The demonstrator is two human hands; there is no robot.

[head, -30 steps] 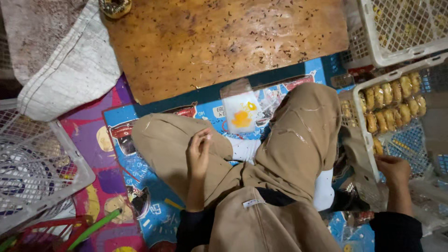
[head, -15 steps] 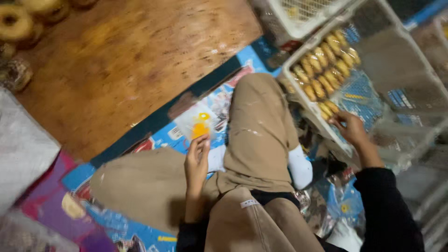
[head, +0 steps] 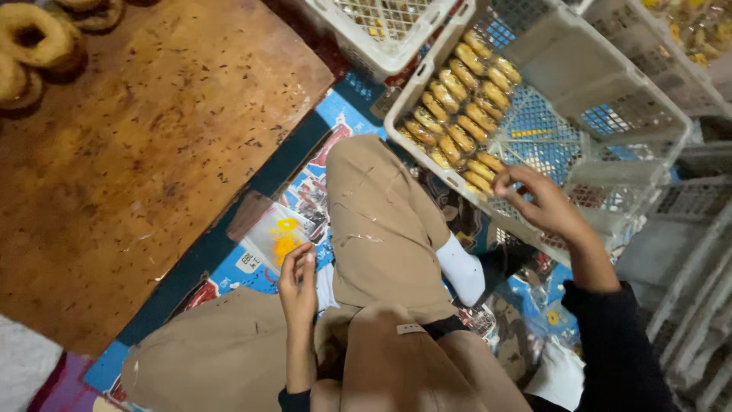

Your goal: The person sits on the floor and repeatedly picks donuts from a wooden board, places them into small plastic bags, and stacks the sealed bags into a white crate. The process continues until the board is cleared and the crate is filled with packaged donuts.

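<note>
I sit cross-legged in tan trousers on a printed floor mat (head: 347, 122). My left hand (head: 297, 284) pinches the edge of a clear plastic bag with a yellow print (head: 274, 235), which lies by my knee. My right hand (head: 537, 200) reaches into a white plastic crate (head: 602, 84) and closes its fingers on one wrapped golden pastry (head: 488, 162) at the near end of the rows of pastries (head: 457, 114) packed in the crate's left half.
A large wooden board (head: 145, 152) lies to my left, with ring-shaped breads (head: 34, 38) at its far corner. A second white crate (head: 381, 27) stands beyond the first, more crates (head: 686, 252) sit at the right. Loose clear bags (head: 557, 374) lie by my right leg.
My view has swung right and closer to the crate. My right hand went from the crate's near edge into it, onto a pastry. My left hand has stayed at the printed bag.
</note>
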